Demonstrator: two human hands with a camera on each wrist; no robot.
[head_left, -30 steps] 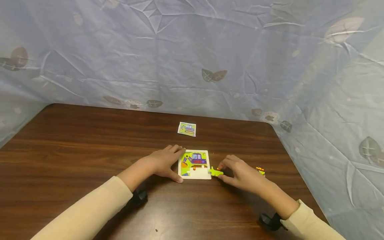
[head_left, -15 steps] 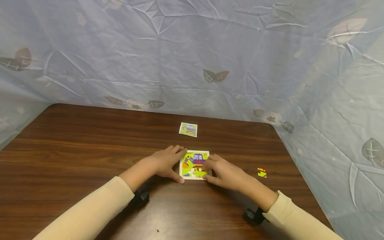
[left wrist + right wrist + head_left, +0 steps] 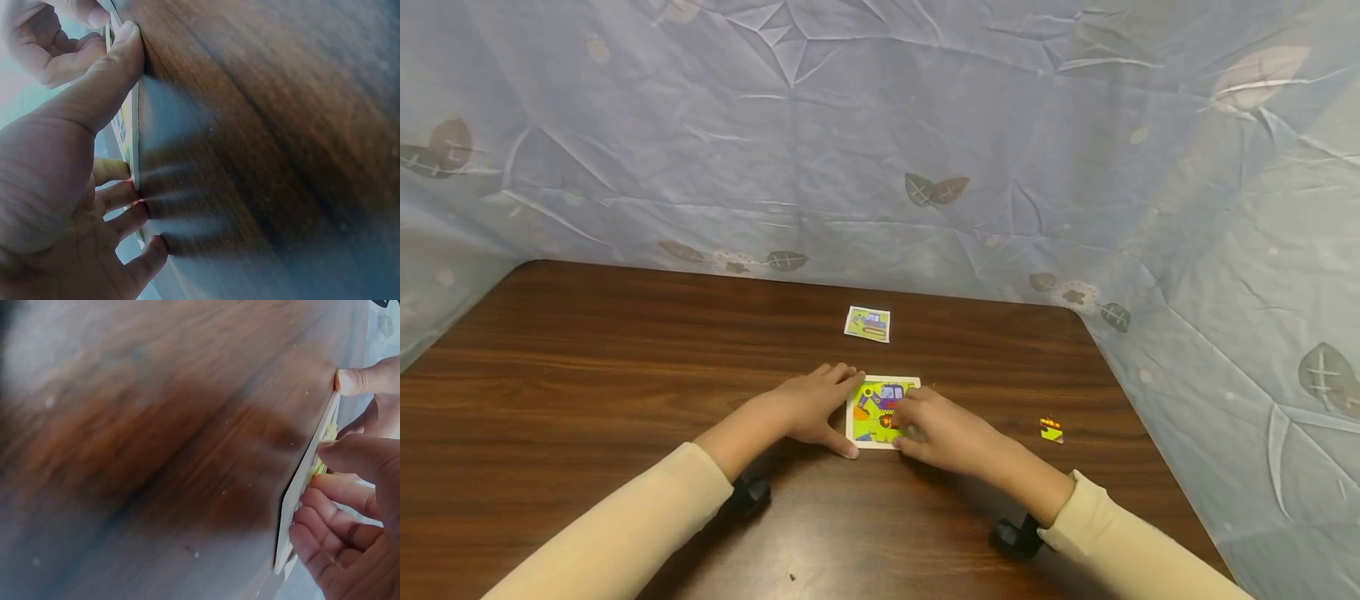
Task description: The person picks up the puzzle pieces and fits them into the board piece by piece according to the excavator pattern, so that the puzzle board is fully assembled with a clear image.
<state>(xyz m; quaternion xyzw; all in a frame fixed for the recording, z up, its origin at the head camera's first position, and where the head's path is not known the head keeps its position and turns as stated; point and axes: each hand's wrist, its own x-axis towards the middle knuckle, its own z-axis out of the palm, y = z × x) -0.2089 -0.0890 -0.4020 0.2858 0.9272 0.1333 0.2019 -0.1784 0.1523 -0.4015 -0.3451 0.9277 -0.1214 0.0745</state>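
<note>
A small jigsaw puzzle board [image 3: 891, 379], pale-rimmed with a purple digger picture, lies mid-table. My left hand [image 3: 816, 404] spans its left side, thumb at the near corner and forefinger at the far one. In the left wrist view, the other fingertips of that left hand [image 3: 75, 187] rest on the table. My right hand [image 3: 951, 429] bends over the board's right half. Its thumb and fingers hold a yellow-green puzzle piece [image 3: 319, 469] low over the lower part, mostly hidden by the fingers. Whether the piece lies flat cannot be told.
One loose puzzle piece [image 3: 1051, 430], red, yellow and green, lies on the table right of my right hand. Behind the board is a small digger picture card [image 3: 868, 323]. Patterned cloth [image 3: 850, 150] hangs along the back and right of the brown table [image 3: 625, 350].
My right hand has moved left, bringing the yellow-green puzzle piece from beside the board onto its lower part. The loose piece is now fully uncovered. My left hand stays in place.
</note>
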